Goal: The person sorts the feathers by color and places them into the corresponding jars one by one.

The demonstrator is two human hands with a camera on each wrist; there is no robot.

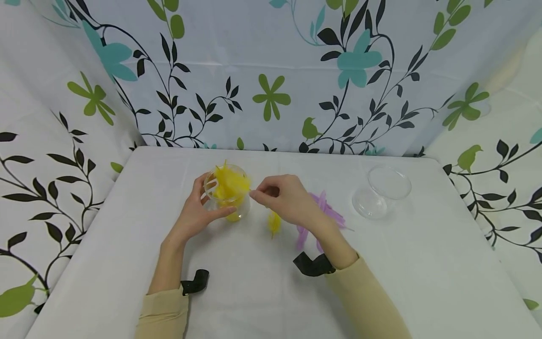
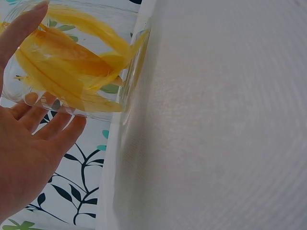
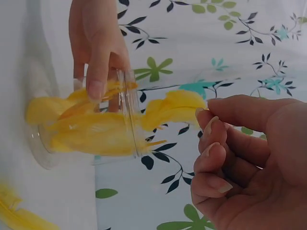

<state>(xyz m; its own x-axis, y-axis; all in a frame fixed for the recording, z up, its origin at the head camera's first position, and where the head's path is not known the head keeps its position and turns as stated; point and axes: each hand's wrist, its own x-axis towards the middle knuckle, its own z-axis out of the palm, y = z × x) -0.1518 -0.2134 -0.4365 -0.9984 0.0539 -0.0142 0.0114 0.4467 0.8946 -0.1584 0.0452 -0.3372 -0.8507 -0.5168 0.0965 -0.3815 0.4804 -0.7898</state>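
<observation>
My left hand [image 1: 192, 214] holds a clear jar [image 3: 42, 155] upright on the table, thumb on the near side and fingers round the far side. Inside the jar are several yellow feathers [image 2: 72, 86]; some poke above the rim. At the jar's mouth, my right hand [image 1: 292, 200] pinches another yellow feather [image 3: 177, 105] by its quill between thumb and forefinger. That feather's far end reaches the jar's opening. One more yellow feather [image 1: 274, 224] lies on the table below the right hand. Several purple feathers [image 1: 337, 216] lie in a pile, partly hidden behind the right wrist.
A second clear jar [image 1: 369, 205] stands to the right on the white-covered table [image 1: 423, 263], with nothing visible inside. Patterned cloth [image 1: 220, 52] hangs behind the table and at both sides. A black strap [image 1: 313, 264] sits on the right wrist, another [image 1: 196, 281] on the left.
</observation>
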